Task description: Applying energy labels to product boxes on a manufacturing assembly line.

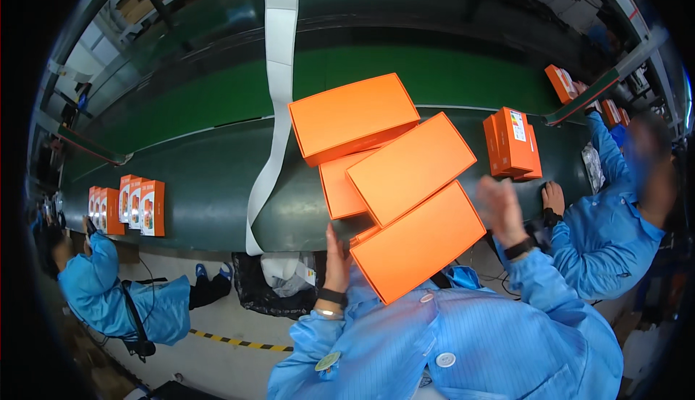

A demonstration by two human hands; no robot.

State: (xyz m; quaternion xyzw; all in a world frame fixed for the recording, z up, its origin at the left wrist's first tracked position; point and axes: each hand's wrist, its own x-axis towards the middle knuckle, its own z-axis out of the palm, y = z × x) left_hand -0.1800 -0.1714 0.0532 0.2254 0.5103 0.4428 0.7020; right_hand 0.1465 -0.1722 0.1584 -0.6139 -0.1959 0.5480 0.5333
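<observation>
Several orange boxes lie in an untidy, overlapping pile on the dark green bench before me. A far box rests tilted at the back, a middle box overlaps a lower box, and the near box reaches over the bench edge toward my chest. My left hand is upright beside the left side of the near box, fingers stretched; whether it touches the box, I cannot tell. Off the pile's right side, my right hand is raised and slightly blurred, fingers apart, holding nothing.
A white paper strip hangs down across the bench. Orange boxes stand at right, and printed boxes at left. Co-workers in blue coats flank me. A black-lined bin sits below the bench.
</observation>
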